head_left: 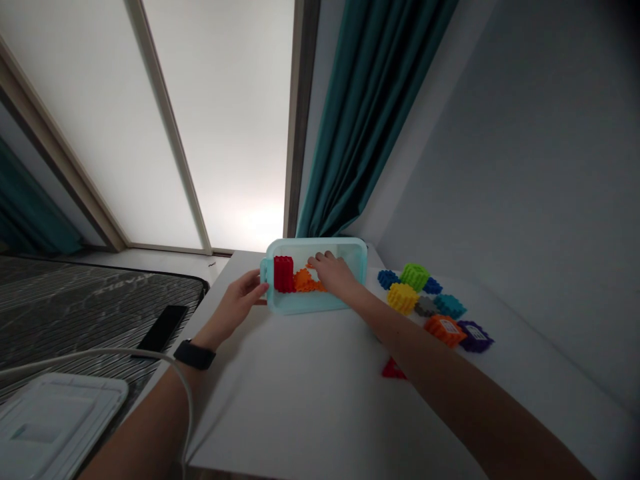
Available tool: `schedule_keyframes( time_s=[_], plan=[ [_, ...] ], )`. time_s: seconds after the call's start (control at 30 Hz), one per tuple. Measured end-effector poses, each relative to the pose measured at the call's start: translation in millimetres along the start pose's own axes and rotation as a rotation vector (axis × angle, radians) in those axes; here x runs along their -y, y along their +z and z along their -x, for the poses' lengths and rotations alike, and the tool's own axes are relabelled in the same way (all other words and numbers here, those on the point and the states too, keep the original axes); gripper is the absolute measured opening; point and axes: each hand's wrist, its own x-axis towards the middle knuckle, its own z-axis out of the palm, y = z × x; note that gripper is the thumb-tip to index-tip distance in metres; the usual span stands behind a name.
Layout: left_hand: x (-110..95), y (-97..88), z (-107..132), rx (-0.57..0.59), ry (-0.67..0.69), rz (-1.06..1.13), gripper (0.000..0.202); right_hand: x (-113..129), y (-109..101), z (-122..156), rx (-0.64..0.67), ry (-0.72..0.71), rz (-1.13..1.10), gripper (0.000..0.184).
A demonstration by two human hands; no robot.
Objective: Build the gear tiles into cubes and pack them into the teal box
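Both arms (415, 340) outstretched, the left hand (240, 300) grips the blue tub (310, 305) by its left end; inside it, the right hand (333, 272) half-curls by orange pieces (303, 281), hold unclear.

Teal curtain (373, 113), black phone (163, 328)

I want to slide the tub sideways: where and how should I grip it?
Probably by the jutting tab on the left end of the tub, coming from the left, where the left hand is: the tab projects outward, while a red block crowds that end inside.
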Motion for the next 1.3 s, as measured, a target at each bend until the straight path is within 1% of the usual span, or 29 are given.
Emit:
schedule_keyframes(
  time_s=[0.13, 0.2, 0.37, 0.43, 0.53, 0.67, 0.73, 0.8, 0.93, 1.0, 1.13, 1.23, 1.3],
  plan=[
    [-0.3, -0.1, 0.2, -0.001, 0.007, -0.003, 0.056, 1.3, 3.1, 0.1, -0.039, 0.050, -0.028, 0.041],
    [-0.5, 0.1, 0.3, -0.003, 0.009, -0.004, 0.056, 3.0, 6.6, 0.2, -0.047, 0.040, -0.061, 0.040],
    [-0.4, 0.3, 0.0, -0.006, 0.003, -0.001, 0.054, 6.9, 16.2, 0.7, 0.012, -0.078, -0.186, 0.028],
    [-0.2, 0.1, -0.4, -0.001, 0.001, 0.001, 0.054, 3.7, 17.1, 1.8, 0.032, -0.119, -0.236, 0.027],
    [-0.3, 0.0, -0.8, 0.005, 0.002, 0.007, 0.055, -4.3, 16.9, 5.9, 0.042, -0.119, -0.277, 0.038],
    [-1.6, 0.4, -0.3, 0.003, 0.002, 0.006, 0.055, -8.8, 19.4, 16.5, 0.112, 0.030, -0.280, 0.060],
    [-2.1, 0.7, 0.1, 0.004, 0.002, 0.005, 0.054, -7.0, 20.9, 21.3, 0.153, 0.088, -0.271, 0.065],
    [-1.9, 0.6, 0.2, 0.001, 0.004, 0.003, 0.055, -4.8, 20.7, 23.6, 0.182, 0.102, -0.263, 0.063],
    [1.3, -1.0, -0.6, 0.002, 0.008, 0.000, 0.056, -5.5, 15.6, 20.6, 0.233, 0.082, -0.259, 0.050],
    [3.0, -2.0, -1.2, 0.007, 0.012, -0.002, 0.054, -8.4, 12.3, 17.9, 0.252, 0.063, -0.252, 0.050],
    [3.6, -2.2, -1.2, 0.017, 0.012, -0.014, 0.053, -13.6, 6.9, 14.7, 0.282, 0.032, -0.237, 0.059],
    [2.0, -1.1, -0.2, 0.017, 0.017, -0.019, 0.053, -13.5, 3.0, 13.4, 0.288, 0.049, -0.219, 0.072],
    [0.7, -0.4, 0.4, 0.014, 0.023, -0.020, 0.054, -11.4, 0.2, 13.4, 0.274, 0.065, -0.191, 0.075]
  ],
)
